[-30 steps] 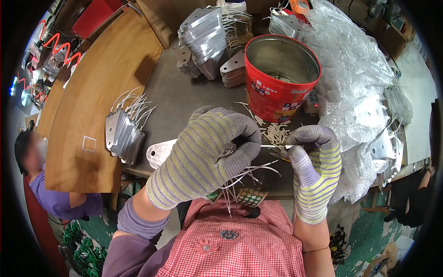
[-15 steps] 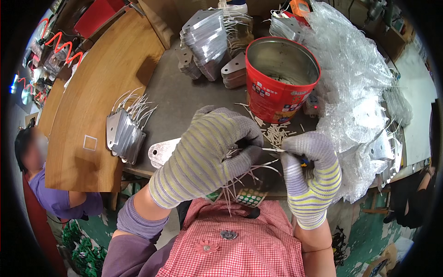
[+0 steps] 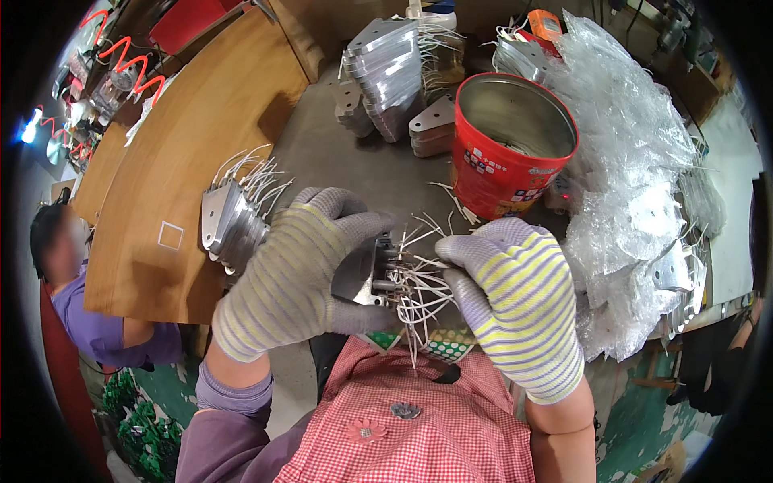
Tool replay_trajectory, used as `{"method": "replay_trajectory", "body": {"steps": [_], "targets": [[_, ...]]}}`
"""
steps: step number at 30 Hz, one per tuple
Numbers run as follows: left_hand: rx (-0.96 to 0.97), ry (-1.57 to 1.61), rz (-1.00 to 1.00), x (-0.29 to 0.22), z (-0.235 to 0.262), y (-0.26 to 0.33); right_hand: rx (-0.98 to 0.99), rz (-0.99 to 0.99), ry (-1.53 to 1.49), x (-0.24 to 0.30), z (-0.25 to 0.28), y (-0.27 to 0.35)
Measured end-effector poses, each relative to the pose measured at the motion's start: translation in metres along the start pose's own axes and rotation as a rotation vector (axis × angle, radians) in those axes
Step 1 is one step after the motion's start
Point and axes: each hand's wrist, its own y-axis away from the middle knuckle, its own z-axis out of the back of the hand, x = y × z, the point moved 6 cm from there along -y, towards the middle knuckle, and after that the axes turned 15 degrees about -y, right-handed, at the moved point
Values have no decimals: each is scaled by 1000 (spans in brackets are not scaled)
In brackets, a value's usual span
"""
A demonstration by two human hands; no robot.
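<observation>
A stack of grey metal plates (image 3: 354, 278) lies at the table's near edge, with a bunch of thin white wires (image 3: 423, 302) fanning out from it to the right. My left hand (image 3: 286, 278), in a striped knit glove and slightly blurred, curves around the stack. Its thumb and fingers are wide apart on the near and far sides; whether they press on the metal I cannot make out. In a matching glove, my right hand (image 3: 515, 298) pinches a white wire (image 3: 440, 265) at the bunch's right side. Short white tubes (image 3: 467, 214) peek out behind that hand.
A red tin bucket (image 3: 501, 173) stands behind my right hand. Tall stacks of metal plates (image 3: 390, 68) rise at the back. Another wired stack (image 3: 229, 221) sits at the left, by a wooden board (image 3: 173, 153). Bubble wrap (image 3: 624, 193) heaps up on the right. A person (image 3: 93, 310) is far left.
My left hand has let go of the wire, opened and moved left, revealing the metal stack. My right hand has shifted left among the wires. The whole view has shifted slightly.
</observation>
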Motion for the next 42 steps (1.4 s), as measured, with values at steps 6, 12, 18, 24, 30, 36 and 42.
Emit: {"method": "replay_trajectory", "body": {"steps": [6,12,18,24,30,36,42], "targets": [[-71,-51,-34,-8,0,2,-175,108,-28,3,-15,2],[-304,-76,-14,-24,10,17,-344,8,-262,3,-14,13],[-334,-107,-76,-27,8,20,-222,-29,-281,6,-14,7],[-355,-62,-155,-37,19,15,-200,-82,-444,-1,-1,9],[-299,-35,-68,-26,19,18,-247,42,-445,6,19,10],[-318,20,-120,-32,22,21,-50,162,11,31,5,11],[-246,-31,-84,-6,17,19,-161,65,-25,-4,30,31]]}}
